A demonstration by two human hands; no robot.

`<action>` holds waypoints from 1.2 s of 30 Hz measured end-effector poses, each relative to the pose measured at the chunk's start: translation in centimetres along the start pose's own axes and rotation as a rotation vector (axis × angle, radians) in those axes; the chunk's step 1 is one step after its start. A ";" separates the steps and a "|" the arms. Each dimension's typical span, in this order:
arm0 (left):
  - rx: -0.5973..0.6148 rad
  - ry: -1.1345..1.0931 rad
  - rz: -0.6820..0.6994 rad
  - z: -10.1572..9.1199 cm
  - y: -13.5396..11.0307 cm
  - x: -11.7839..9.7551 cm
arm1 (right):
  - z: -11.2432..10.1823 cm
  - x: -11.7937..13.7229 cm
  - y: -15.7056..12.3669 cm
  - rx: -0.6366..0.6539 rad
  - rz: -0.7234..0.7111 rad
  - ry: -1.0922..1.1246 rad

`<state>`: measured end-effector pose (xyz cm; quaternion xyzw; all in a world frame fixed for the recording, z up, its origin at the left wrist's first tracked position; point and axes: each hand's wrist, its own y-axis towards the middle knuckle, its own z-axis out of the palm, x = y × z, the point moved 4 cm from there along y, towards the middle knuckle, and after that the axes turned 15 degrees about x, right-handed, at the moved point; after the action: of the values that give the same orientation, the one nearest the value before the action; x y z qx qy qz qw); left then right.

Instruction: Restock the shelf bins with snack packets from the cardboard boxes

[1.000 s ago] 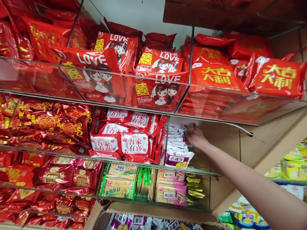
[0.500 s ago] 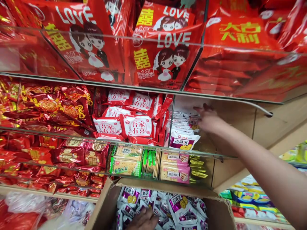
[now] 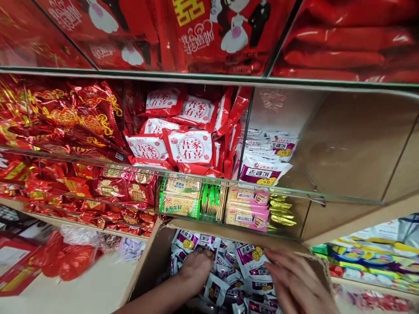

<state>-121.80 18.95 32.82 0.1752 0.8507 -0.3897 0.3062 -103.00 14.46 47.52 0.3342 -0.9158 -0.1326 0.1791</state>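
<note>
An open cardboard box (image 3: 140, 267) at the bottom holds a heap of small white-and-purple snack packets (image 3: 216, 289). My left hand (image 3: 195, 271) is down among them on the left, its fingers curled downward; what they grip, if anything, is hidden. Over the box's right side my right hand (image 3: 296, 281) is open, fingers stretched toward a packet (image 3: 250, 254) with cookies printed on it. The fingertips lie at its edge, and I cannot tell if they press it. Packets of the same kind stand stacked (image 3: 263, 171) in a glass-fronted shelf compartment above.
Red-and-white packets (image 3: 190, 147) fill the compartment left of that stack. Green and pink cracker packs (image 3: 248, 214) sit on the shelf below, behind the box. A glass shelf edge (image 3: 196, 79) runs overhead. Red plastic bags (image 3: 70, 257) lie at lower left.
My right hand has come down from the shelf compartment to the box. My left hand is still among the packets, with more of the forearm showing. The view has tilted downward.
</note>
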 end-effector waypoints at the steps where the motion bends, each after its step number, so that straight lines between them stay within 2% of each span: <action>1: -0.031 0.004 0.022 -0.6 -0.3 -0.3 | 1.6 -0.1 -0.6 0.023 0.025 0.065; 4: -0.052 0.053 0.067 -1.9 -1.2 -1.1 | 6.4 -0.4 -1.9 0.154 0.191 0.278; 7: -0.094 0.121 0.175 -3.1 -2.0 -2.5 | 10.4 -0.9 -3.1 0.234 0.500 0.525; 9: -0.141 0.088 0.237 -3.5 -2.5 -3.4 | 12.0 -1.1 -3.5 0.235 0.678 0.728; 11: -0.155 -0.033 0.254 -3.5 -2.7 -4.1 | 12.5 -1.1 -3.2 0.218 0.761 0.939; 14: -0.178 -0.300 0.273 -2.9 -3.0 -4.8 | 11.7 -0.6 -2.1 0.110 0.766 1.248; 17: -0.149 -0.617 0.408 -1.7 -3.2 -6.1 | 10.4 -0.2 -1.4 -0.082 0.823 1.431; 19: -0.090 -0.734 0.478 -1.1 -3.3 -7.0 | 9.6 -0.1 -1.3 -0.168 0.871 1.419; 22: 0.014 -0.770 0.467 -0.8 -3.5 -8.0 | 8.8 -0.2 -1.2 -0.203 0.904 1.328; 24: 0.027 -0.812 0.461 -1.1 -3.7 -8.4 | 8.5 -0.2 -1.1 -0.229 0.929 1.337; 25: -0.016 -0.845 0.454 -1.5 -3.8 -8.4 | 8.4 -0.3 -1.1 -0.250 0.942 1.369; 29: -0.375 -0.836 0.360 -3.6 -4.4 -7.6 | 7.7 -0.5 -0.6 -0.266 0.932 1.414; 31: -0.412 -0.736 0.337 -4.3 -4.5 -7.8 | 7.1 -0.8 -0.1 -0.204 0.869 1.299; 33: -0.369 -0.674 0.350 -4.8 -4.5 -8.4 | 6.4 -1.2 0.4 -0.156 0.789 1.145; 36: -0.394 -0.754 0.396 -5.0 -4.3 -9.1 | 5.7 -1.7 0.8 -0.210 0.748 0.908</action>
<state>-119.16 19.57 43.76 0.1189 0.6881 -0.1916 0.6897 -104.57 16.86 42.30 -0.0070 -0.7851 0.0060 0.6193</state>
